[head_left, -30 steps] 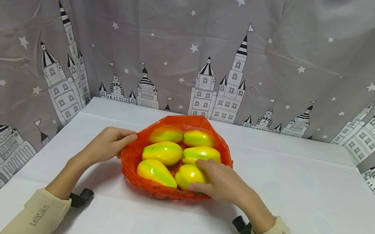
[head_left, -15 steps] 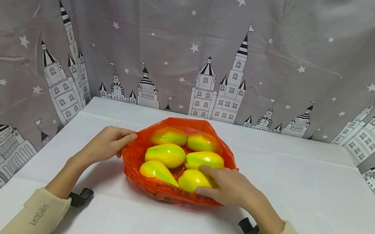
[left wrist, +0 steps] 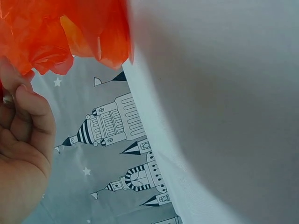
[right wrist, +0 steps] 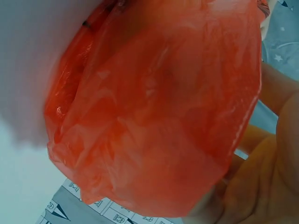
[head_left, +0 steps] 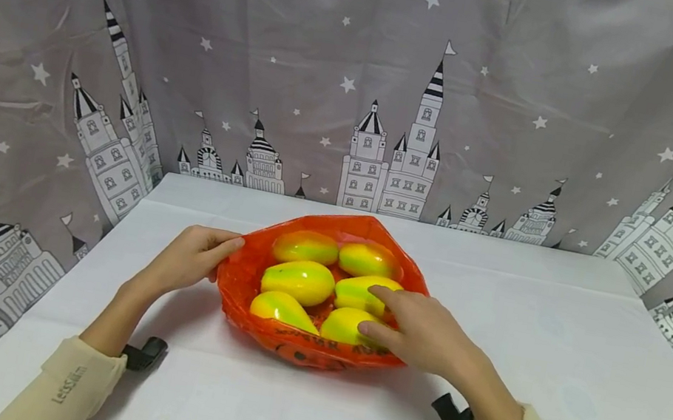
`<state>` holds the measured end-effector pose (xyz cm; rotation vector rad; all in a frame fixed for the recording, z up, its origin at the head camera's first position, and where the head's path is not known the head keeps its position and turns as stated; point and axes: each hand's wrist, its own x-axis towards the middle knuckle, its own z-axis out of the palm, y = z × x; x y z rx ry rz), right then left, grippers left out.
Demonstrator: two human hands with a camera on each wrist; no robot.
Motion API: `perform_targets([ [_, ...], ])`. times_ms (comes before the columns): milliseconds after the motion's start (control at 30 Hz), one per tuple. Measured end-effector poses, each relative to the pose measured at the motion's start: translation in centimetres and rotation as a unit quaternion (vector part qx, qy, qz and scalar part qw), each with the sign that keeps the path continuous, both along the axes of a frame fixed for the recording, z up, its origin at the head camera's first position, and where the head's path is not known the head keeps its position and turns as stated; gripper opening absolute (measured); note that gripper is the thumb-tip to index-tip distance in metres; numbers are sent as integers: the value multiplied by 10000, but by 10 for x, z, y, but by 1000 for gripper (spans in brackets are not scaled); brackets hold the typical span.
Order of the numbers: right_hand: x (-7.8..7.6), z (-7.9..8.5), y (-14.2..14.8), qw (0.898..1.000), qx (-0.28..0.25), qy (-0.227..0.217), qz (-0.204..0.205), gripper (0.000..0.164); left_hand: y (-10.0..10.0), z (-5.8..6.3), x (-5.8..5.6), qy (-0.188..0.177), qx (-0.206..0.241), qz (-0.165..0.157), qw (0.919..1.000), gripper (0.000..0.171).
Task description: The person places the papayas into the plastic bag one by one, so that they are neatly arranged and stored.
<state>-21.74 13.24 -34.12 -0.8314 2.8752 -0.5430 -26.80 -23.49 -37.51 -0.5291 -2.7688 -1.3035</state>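
Note:
In the head view a thin red plastic bag [head_left: 297,355] lies with its mouth spread wide, and several shiny yellow-green mangoes [head_left: 299,281] sit inside in rough rows. My left hand [head_left: 192,260] pinches the bag's left rim between thumb and fingers. In the left wrist view the curled left hand [left wrist: 25,126] is beside the crumpled bag edge [left wrist: 51,42]. Over the right rim reaches my right hand [head_left: 430,332], thumb and fingers loosely extended above the two front-right mangoes [head_left: 350,326]. The bag's side [right wrist: 154,126] hides the right fingertips in the right wrist view.
A white cloth [head_left: 524,333] covers the table. Behind it hangs a grey curtain [head_left: 328,28] printed with castles and stars. Dark wrist mounts [head_left: 146,354] are worn on both forearms.
My right hand has shifted a little to the right and lifted slightly off the mangoes. The bag's right side and the mangoes slid right. My left hand has stayed at the rim.

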Motion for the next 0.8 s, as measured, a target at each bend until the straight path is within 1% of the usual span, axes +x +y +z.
perform_targets([
  [200,4,4,1,9998,-185,98,-47,55,6,4,1,6,170,-68,9998,38],
  [300,7,5,5,9991,-313,220,-164,52,9,7,3,98,141,-40,9998,40],
  [400,8,5,9,9967,-623,469,-232,48,9,10,4,267,45,217,9994,41],
  [467,7,5,14,9926,-975,699,-190,44,7,12,6,476,-36,473,9977,41],
  [533,5,5,18,9865,-1323,957,-132,40,5,14,8,669,-91,764,9948,42],
  [633,1,8,27,9768,-1699,1288,-184,36,3,16,9,1040,-135,1153,9878,44],
  [700,-3,11,33,9736,-1737,1446,-322,37,3,18,9,1264,-139,1332,9829,44],
  [800,-10,14,42,9745,-1511,1573,-532,45,4,21,8,1663,-184,1376,9762,42],
])
